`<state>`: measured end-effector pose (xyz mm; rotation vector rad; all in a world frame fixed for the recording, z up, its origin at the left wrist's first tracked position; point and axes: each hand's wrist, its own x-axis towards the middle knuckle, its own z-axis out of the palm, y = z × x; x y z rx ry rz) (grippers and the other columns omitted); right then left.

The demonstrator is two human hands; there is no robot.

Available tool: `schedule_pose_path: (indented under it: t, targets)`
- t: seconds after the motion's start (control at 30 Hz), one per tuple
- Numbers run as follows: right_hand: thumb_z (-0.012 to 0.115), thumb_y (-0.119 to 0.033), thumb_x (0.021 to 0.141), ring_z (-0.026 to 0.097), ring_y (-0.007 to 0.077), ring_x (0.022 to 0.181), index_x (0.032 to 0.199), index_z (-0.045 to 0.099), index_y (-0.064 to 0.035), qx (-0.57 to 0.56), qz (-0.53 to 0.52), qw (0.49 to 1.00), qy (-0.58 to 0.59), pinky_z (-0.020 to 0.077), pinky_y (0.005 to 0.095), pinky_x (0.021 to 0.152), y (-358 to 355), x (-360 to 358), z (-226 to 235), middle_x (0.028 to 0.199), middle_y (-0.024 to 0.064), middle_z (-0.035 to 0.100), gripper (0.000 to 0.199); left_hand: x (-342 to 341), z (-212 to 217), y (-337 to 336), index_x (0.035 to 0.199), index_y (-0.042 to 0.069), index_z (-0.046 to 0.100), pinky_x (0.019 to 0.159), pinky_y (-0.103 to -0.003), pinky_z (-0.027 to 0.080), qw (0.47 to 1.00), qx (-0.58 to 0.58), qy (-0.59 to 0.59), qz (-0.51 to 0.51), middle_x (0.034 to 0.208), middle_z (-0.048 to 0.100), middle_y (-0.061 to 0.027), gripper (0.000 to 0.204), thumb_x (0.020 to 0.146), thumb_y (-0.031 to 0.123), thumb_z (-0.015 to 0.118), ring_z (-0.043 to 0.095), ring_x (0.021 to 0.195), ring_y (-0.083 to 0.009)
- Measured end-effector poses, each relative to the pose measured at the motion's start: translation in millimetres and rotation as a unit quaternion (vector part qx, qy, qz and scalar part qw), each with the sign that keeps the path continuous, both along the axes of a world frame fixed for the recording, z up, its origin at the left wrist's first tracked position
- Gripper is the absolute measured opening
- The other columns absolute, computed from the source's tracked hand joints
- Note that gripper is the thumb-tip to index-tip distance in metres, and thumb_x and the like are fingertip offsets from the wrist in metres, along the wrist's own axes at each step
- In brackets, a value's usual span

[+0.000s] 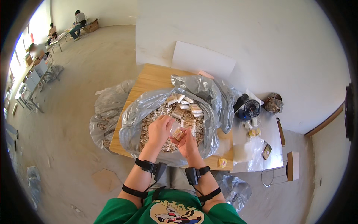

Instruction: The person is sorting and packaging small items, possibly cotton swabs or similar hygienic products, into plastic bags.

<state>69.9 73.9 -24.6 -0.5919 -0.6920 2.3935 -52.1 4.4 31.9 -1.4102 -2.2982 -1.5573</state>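
Note:
A large grey plastic bag (130,123) lies open on a wooden table (152,77), full of loose cotton swabs (146,128). On top of them sit several bundled packs of swabs (195,108). Above the near part of the bag, my left hand (159,130) is closed, pinching the upper end of a small clear plastic packet (174,127) with an orange-yellow label. My right hand (188,145), just to its right, grips the packet's lower end with curled fingers. A row of swabs (188,124) shows beside the right fingertips; whether they touch it I cannot tell.
A small yellow packet (222,162) rests at the table's near right corner. The side table (274,134) holds a black fan (252,108), clear bags (249,151) and a phone (267,151). Grey bags (112,102) stand left of the table. Other people (79,23) sit far left.

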Motion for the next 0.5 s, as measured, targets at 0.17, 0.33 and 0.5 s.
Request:
schedule_pose_path:
  t: [0.17,0.33,0.5]
  targets:
    - [0.051,-0.015,0.091,0.063,0.021,0.074,0.106,0.047,-0.0036,0.103,-0.013,0.993,-0.049,0.0505,0.0277,0.062,14.4,26.6,-10.1,0.087,0.0088,0.06,0.019,-5.1,-15.3,6.4,0.079,0.003,0.06,0.058,-0.035,0.044,0.998,0.057,-0.012,0.034,0.073,0.059,-0.0122,0.011,0.082,0.014,0.061,0.057,0.064,-0.0297]
    - [0.056,0.0,0.084,0.058,0.0095,0.068,0.102,0.053,-0.004,0.323,-0.077,0.925,-0.186,0.0453,0.0226,0.057,40.8,105.3,-12.8,0.076,0.0017,0.058,0.019,-21.5,-37.1,-8.9,0.078,0.001,0.056,0.052,-0.026,0.039,0.985,0.04,-0.156,0.056,0.059,0.052,-0.0047,0.02,0.09,0.016,0.055,0.047,0.055,-0.0105]
    - [0.059,-0.003,0.081,0.051,0.0061,0.061,0.096,0.06,-0.0032,0.277,-0.261,0.834,-0.399,0.0404,0.0225,0.053,80.8,236.1,-81.1,0.07,-0.0005,0.057,0.015,-15.0,-58.8,-2.2,0.072,0.004,0.053,0.046,-0.023,0.033,0.962,0.016,-0.27,0.033,0.056,0.05,0.0004,0.027,0.092,0.022,0.052,0.041,0.051,-0.0052]
